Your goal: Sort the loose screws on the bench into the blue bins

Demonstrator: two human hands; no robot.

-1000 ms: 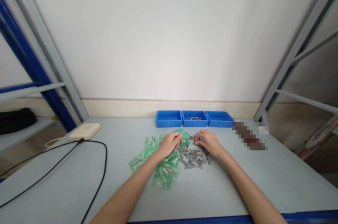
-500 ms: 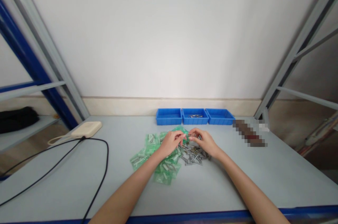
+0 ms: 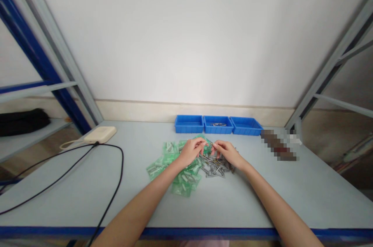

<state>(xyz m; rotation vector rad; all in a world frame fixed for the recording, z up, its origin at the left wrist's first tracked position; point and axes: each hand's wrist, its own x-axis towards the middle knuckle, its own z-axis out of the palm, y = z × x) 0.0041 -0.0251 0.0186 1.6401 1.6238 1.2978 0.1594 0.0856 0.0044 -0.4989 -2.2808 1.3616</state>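
Both my hands are close together above the middle of the table. My left hand [image 3: 190, 152] pinches the top edge of a green plastic packet [image 3: 202, 142], one of a heap of clear-green packets [image 3: 175, 171] holding small metal parts. My right hand [image 3: 227, 153] has its fingertips pinched next to that packet, and whatever they hold is too small to tell. Beneath its wrist lies a loose pile of grey metal screws [image 3: 217, 167]. Several screws lie in the middle of three blue plastic bins [image 3: 218, 124].
The other blue bins [image 3: 189, 124] [image 3: 246, 126] stand beside it at the wall. A cream pad [image 3: 100, 134] with a black cable [image 3: 113, 161] lies left. A pixelated object [image 3: 278, 145] lies right. Blue-and-grey shelf uprights [image 3: 58, 56] flank the table, whose blue front edge [image 3: 186, 233] is nearest me.
My hands have drawn together, fingertips now meeting at the top of the green packets. The whole view has shifted slightly as my head moved, bringing more of the table's front edge into sight.
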